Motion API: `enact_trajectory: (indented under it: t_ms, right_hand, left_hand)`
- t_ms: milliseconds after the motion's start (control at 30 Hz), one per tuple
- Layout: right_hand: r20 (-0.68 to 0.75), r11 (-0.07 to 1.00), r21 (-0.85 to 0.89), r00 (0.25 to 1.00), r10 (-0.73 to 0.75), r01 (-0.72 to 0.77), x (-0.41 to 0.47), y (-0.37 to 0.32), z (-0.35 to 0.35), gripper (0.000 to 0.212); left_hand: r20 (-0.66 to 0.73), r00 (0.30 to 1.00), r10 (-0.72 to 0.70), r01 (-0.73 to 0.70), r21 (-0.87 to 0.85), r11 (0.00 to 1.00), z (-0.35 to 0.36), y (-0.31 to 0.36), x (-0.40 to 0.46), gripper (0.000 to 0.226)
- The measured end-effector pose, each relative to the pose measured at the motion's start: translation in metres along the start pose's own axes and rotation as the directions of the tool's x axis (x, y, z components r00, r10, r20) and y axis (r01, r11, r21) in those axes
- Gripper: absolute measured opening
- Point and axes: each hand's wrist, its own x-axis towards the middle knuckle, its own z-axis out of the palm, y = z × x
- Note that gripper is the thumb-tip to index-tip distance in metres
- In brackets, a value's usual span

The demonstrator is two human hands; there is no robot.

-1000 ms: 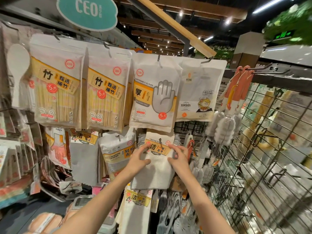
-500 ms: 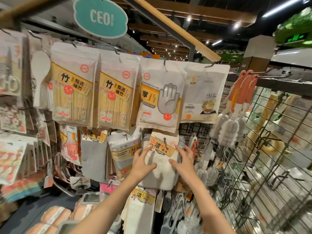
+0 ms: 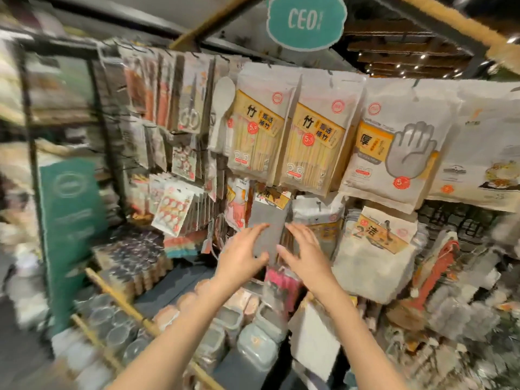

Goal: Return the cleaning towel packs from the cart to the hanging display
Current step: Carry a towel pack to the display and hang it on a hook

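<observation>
Both hands reach up to a grey cleaning towel pack [image 3: 267, 220] that hangs in the lower row of the hanging display [image 3: 180, 128], just under the two bamboo chopstick packs [image 3: 284, 142]. The left hand [image 3: 242, 257] lies against the pack's left edge and the right hand [image 3: 306, 254] against its right edge, fingers straight and spread, so both are released rather than clenched; the blur makes it impossible to tell whether the fingertips actually touch the pack. To the right hangs a white cleaning towel pack [image 3: 374, 249] with an orange label, and between the two sits a cleaning sponge pack [image 3: 320, 218]. Above the white pack is a disposable glove pack [image 3: 394, 156] showing a grey hand. A teal CEO sign [image 3: 305, 21] hangs at the top, and lidded containers [image 3: 253, 342] stand on the near shelf below.
</observation>
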Motion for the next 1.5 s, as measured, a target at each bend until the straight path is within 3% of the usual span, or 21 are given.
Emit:
enact_trajectory:
  t_ms: [200, 400, 667, 933, 1167, 1300, 1500]
  right_hand:
    - [0.144, 0.978, -0.014, 0.968, -0.206, 0.21, 0.014, -0.08, 0.08, 0.058]
    - [0.338, 0.922, 0.0, 0.868, -0.364, 0.387, 0.016, -0.168, 0.162, 0.06]
    - [0.488, 0.845, 0.111, 0.712, -0.504, 0.522, -0.004, -0.314, 0.288, 0.061]
    - [0.529, 0.674, 0.265, 0.48, -0.7, 0.69, -0.042, -0.468, 0.411, 0.062]
    - [0.537, 0.505, 0.428, 0.238, -0.809, 0.749, -0.095, -0.58, 0.494, 0.062]
    - [0.537, 0.404, 0.55, 0.061, -0.842, 0.731, -0.127, -0.64, 0.538, 0.064]
    - [0.428, 0.189, 0.733, -0.226, -0.875, 0.654, -0.181, -0.74, 0.588, 0.063]
  left_hand:
    - [-0.159, 0.974, -0.159, 0.18, 0.125, 0.976, -0.083, -0.081, -0.055, 0.055]
    - [-0.257, 0.891, -0.373, 0.413, 0.123, 0.902, -0.151, -0.162, -0.125, 0.056]
    - [-0.378, 0.717, -0.586, 0.64, 0.024, 0.768, -0.249, -0.268, -0.242, 0.056]
    - [-0.525, 0.499, -0.69, 0.797, -0.037, 0.603, -0.355, -0.347, -0.362, 0.057]
    - [-0.676, 0.24, -0.697, 0.876, -0.16, 0.456, -0.425, -0.381, -0.469, 0.057]
    - [-0.699, 0.047, -0.713, 0.907, -0.269, 0.324, -0.451, -0.391, -0.526, 0.058]
    - [-0.78, -0.245, -0.576, 0.91, -0.39, 0.142, -0.496, -0.394, -0.595, 0.06]
